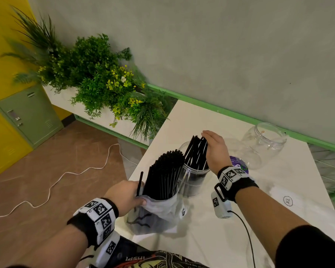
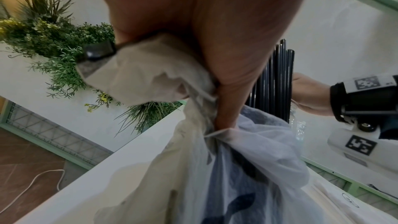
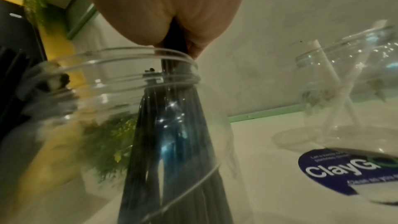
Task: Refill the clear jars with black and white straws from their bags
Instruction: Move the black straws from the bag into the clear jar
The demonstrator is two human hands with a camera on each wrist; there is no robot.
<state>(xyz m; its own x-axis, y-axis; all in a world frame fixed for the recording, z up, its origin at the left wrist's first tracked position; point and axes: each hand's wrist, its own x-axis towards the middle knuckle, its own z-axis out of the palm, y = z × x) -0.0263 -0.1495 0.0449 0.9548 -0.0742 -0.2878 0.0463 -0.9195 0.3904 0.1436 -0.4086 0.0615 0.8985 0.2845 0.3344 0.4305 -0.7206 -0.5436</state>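
A clear plastic bag (image 1: 161, 211) packed with black straws (image 1: 165, 171) stands on the white table (image 1: 211, 235). My left hand (image 1: 132, 194) grips the bag's crumpled rim (image 2: 155, 74), and one loose black straw (image 1: 139, 182) sticks up beside the thumb. Right behind the bag is a clear jar (image 1: 192, 182). My right hand (image 1: 211, 147) is wrapped round a bundle of black straws (image 1: 196, 151) whose lower ends stand inside that jar (image 3: 129, 60). A second clear jar (image 1: 263, 146) stands farther right, with a white straw (image 3: 323, 60) in it.
A purple round sticker (image 1: 239, 164) lies on the table between the jars. A planter of green plants (image 1: 97, 80) stands left of the table along the grey wall. A white cable (image 1: 66, 173) trails over the brown floor, and yellow and green lockers (image 1: 27, 113) are at far left.
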